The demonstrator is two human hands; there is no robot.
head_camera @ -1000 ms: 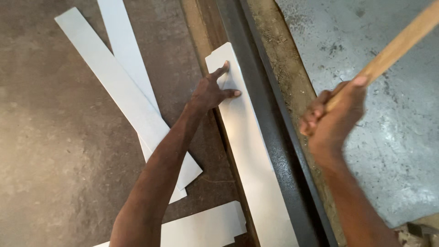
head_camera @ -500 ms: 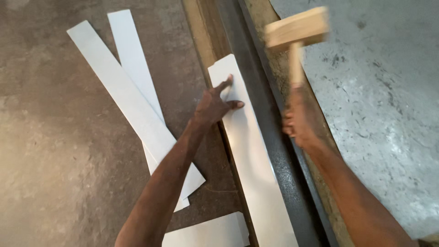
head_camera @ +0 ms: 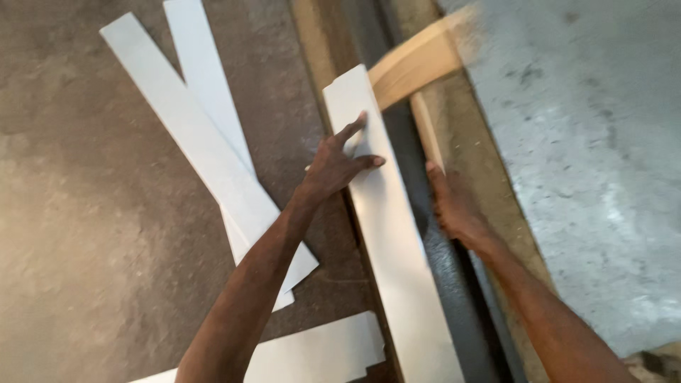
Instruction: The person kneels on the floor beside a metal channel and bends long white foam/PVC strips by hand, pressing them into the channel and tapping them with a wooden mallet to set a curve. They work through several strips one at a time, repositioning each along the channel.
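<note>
While the left hand (head_camera: 339,167) presses flat with spread fingers on the long white metal strip (head_camera: 386,234), which lies along the dark steel rail (head_camera: 454,284), the right hand (head_camera: 454,209) is wrapped around the handle of a wooden mallet (head_camera: 415,64), its blurred head just beyond the strip's far end. Two white strips (head_camera: 202,152) lie crossed on the floor, left of the hands.
</note>
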